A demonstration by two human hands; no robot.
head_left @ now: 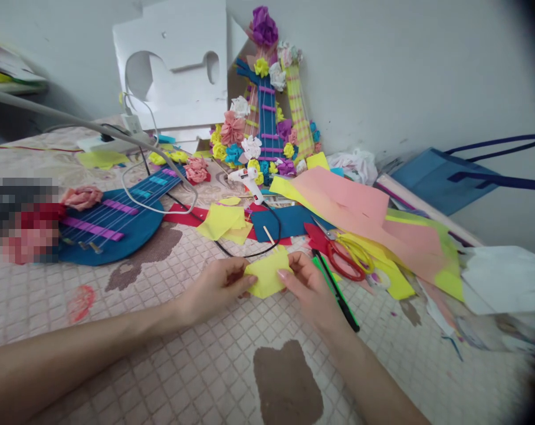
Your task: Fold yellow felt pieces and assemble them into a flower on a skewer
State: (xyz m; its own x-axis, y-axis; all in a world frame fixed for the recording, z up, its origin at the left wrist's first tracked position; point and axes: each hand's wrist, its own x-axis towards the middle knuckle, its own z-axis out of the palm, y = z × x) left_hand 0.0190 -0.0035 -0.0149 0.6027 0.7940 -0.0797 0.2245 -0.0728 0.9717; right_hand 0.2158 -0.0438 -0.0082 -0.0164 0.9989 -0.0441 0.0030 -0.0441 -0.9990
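Observation:
A small piece of yellow crepe paper (267, 276) is stretched between my two hands, above the tablecloth. My left hand (218, 286) pinches its left edge between thumb and fingers. On the opposite edge, my right hand (309, 286) grips it with the thumb on top. A thin pale stick (269, 236) shows just behind the paper; whether it touches the paper I cannot tell. Right of my right hand lie a green and black utility knife (338, 295) and scissors (349, 257) with red and yellow handles. More yellow paper pieces (220, 223) lie beyond my left hand.
A white glue gun (252, 183) with a black cord stands behind the papers. At left lies a blue paper guitar (117, 230) with purple strips. Pink sheets (338, 198) spread at right. Flower-decorated instruments (269, 118) lean at the back beside white foam packaging (179, 88).

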